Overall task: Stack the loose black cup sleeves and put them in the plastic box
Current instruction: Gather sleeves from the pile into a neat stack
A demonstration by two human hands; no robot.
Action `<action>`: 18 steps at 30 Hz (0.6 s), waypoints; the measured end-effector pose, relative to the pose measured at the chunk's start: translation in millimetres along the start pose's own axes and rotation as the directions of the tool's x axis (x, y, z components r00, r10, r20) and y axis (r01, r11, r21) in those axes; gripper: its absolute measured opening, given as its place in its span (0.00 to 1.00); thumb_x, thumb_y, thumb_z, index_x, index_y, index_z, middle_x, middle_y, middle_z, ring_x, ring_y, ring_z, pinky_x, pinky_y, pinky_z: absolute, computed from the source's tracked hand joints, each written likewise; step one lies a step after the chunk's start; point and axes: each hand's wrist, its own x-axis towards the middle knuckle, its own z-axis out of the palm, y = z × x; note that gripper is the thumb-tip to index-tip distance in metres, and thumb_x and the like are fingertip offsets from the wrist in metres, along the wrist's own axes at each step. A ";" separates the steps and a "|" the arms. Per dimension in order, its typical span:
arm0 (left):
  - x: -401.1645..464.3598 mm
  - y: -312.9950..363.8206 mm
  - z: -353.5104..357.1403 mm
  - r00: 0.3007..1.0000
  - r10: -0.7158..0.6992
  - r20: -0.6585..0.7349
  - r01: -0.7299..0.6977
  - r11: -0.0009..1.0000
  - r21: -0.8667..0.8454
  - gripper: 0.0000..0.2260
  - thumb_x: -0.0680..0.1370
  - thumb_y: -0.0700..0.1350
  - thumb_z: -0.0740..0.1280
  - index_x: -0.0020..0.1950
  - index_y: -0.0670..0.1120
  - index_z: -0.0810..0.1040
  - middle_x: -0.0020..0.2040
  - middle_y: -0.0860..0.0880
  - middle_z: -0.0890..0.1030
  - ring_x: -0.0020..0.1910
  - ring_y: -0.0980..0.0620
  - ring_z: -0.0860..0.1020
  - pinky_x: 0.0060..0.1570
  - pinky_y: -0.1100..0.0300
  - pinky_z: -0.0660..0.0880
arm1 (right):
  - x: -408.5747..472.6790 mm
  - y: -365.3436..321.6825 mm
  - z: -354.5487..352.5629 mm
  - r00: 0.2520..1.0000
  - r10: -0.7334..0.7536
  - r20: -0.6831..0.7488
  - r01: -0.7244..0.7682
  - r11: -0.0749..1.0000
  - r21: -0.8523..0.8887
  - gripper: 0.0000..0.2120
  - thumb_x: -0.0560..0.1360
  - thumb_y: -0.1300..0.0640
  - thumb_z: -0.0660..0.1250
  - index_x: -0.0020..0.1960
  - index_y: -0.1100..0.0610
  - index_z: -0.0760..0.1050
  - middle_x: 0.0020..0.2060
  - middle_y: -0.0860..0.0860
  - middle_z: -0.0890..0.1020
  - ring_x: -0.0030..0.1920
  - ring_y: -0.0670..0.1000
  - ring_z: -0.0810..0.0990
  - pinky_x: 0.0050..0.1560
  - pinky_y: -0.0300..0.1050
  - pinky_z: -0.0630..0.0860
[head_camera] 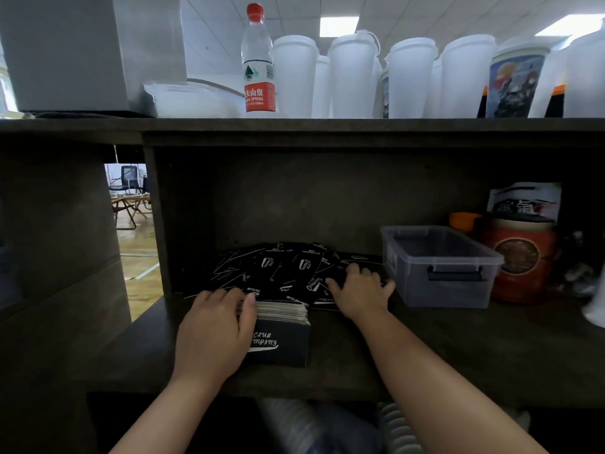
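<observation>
Two bare hands work inside a dark shelf recess. Left hand (pixel 214 326) curls over the near stack of black cup sleeves (pixel 281 335), covering its left part, thumb on the top edges. Right hand (pixel 360 291) lies spread and flat on the loose black sleeves (pixel 278 270) behind, too overlapped to count. One clear plastic box (pixel 438 265) sits just right, lidless. One water bottle (pixel 258 60) stands on the shelf above.

Bright ceiling panels (pixel 339 26) light the top, the shelf recess (pixel 294 198) sits dim (edges bow, slightly soft).
</observation>
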 end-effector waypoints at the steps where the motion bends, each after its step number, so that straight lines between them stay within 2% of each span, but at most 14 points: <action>1: 0.1 0.4 -0.1 1.000 -0.002 0.002 0.002 1.000 0.002 0.22 0.79 0.57 0.48 0.42 0.48 0.79 0.37 0.52 0.78 0.40 0.51 0.73 0.36 0.58 0.67 | 0.8 0.1 0.9 0.999 0.025 0.048 -0.024 1.000 -0.005 0.31 0.77 0.33 0.54 0.70 0.53 0.65 0.66 0.56 0.73 0.68 0.58 0.67 0.67 0.60 0.56; 3: 0.1 0.4 0.1 1.000 -0.003 -0.002 0.003 1.000 0.010 0.22 0.79 0.57 0.49 0.42 0.49 0.79 0.37 0.53 0.78 0.40 0.52 0.73 0.36 0.59 0.67 | 2.7 -1.1 4.2 0.989 0.049 0.140 -0.043 0.998 -0.043 0.33 0.76 0.31 0.53 0.71 0.53 0.64 0.68 0.57 0.71 0.70 0.59 0.65 0.68 0.62 0.54; 5: 0.2 0.4 0.3 1.000 0.001 -0.010 -0.001 1.000 0.011 0.22 0.79 0.56 0.49 0.42 0.48 0.79 0.36 0.52 0.78 0.39 0.52 0.72 0.35 0.59 0.66 | 4.7 -3.2 7.5 0.980 0.057 0.188 -0.042 0.996 -0.084 0.29 0.78 0.34 0.52 0.71 0.51 0.66 0.69 0.57 0.71 0.71 0.60 0.64 0.69 0.62 0.53; 8: 0.3 0.6 0.4 1.000 0.005 -0.023 -0.005 1.000 0.014 0.21 0.79 0.56 0.49 0.41 0.48 0.78 0.35 0.53 0.77 0.38 0.53 0.71 0.35 0.59 0.64 | 3.2 -5.2 6.1 0.990 0.014 0.143 -0.001 0.996 -0.091 0.15 0.81 0.51 0.57 0.65 0.52 0.72 0.63 0.56 0.76 0.67 0.59 0.70 0.68 0.60 0.58; 10: 0.4 0.2 0.3 1.000 0.009 -0.025 -0.008 1.000 0.020 0.21 0.79 0.56 0.49 0.41 0.49 0.78 0.35 0.53 0.77 0.38 0.53 0.71 0.34 0.59 0.65 | 1.3 -3.1 1.3 0.999 -0.015 0.031 0.016 1.000 -0.021 0.13 0.79 0.61 0.57 0.62 0.55 0.73 0.58 0.56 0.79 0.61 0.58 0.75 0.62 0.55 0.68; 12: 0.2 -0.1 0.3 1.000 0.009 -0.022 -0.008 1.000 0.019 0.21 0.79 0.56 0.49 0.41 0.49 0.78 0.35 0.53 0.77 0.38 0.53 0.71 0.34 0.59 0.65 | -1.5 -0.4 -7.5 0.986 -0.012 -0.166 0.018 0.999 0.036 0.14 0.79 0.65 0.57 0.63 0.57 0.71 0.55 0.58 0.80 0.55 0.58 0.79 0.51 0.50 0.73; 14: 0.3 -0.4 0.8 1.000 0.010 -0.023 -0.009 1.000 0.019 0.21 0.79 0.56 0.49 0.41 0.49 0.78 0.36 0.53 0.77 0.39 0.53 0.72 0.35 0.59 0.65 | -3.6 1.2 -13.7 0.938 -0.010 -0.348 0.037 0.997 0.073 0.14 0.79 0.65 0.57 0.64 0.57 0.70 0.53 0.58 0.79 0.50 0.59 0.80 0.46 0.50 0.74; 18: -0.1 -0.2 0.6 0.999 0.020 -0.036 -0.020 1.000 0.016 0.20 0.79 0.55 0.50 0.41 0.49 0.78 0.35 0.53 0.76 0.38 0.52 0.71 0.35 0.59 0.65 | -1.2 3.8 -11.5 0.885 0.009 -0.466 0.128 0.957 0.262 0.13 0.80 0.65 0.57 0.62 0.57 0.72 0.51 0.58 0.78 0.45 0.59 0.79 0.38 0.48 0.71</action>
